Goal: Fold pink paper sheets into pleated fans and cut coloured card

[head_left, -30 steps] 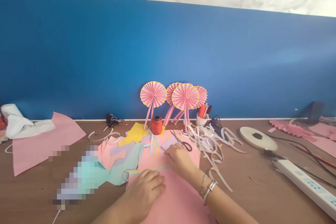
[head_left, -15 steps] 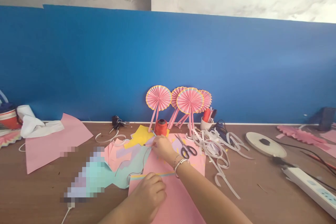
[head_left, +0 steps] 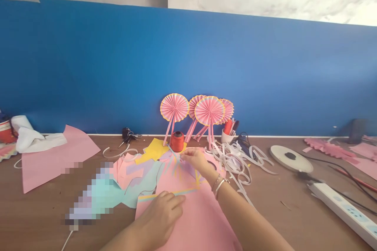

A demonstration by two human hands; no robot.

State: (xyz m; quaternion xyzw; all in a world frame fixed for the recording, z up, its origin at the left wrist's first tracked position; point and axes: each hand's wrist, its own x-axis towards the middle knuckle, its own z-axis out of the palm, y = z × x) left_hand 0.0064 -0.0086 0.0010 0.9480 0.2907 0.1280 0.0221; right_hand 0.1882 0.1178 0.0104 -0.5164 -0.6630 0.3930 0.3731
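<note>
My left hand (head_left: 160, 213) lies flat with fingers spread on a large pink paper sheet (head_left: 191, 211), next to its yellow and blue edge strips. My right hand (head_left: 196, 160), with bracelets on the wrist, reaches forward and pinches at the thin paper strips (head_left: 173, 161) lying just in front of a red thread spool (head_left: 177, 141). What the fingertips hold is too small to name. Several pink pleated paper fans (head_left: 193, 111) on sticks lean against the blue board behind the spool.
White curled paper offcuts (head_left: 240, 157) lie right of my hand. A round white disc (head_left: 290, 158), cables and a power strip (head_left: 344, 210) sit at the right. Yellow paper (head_left: 153, 150), teal paper (head_left: 144, 184), a pink sheet (head_left: 55, 157) and white cloth (head_left: 29, 137) lie left.
My right hand went from the scissors area left to the strips by the spool, then drew back slightly right. The pink sheet shifted a little under my left hand.
</note>
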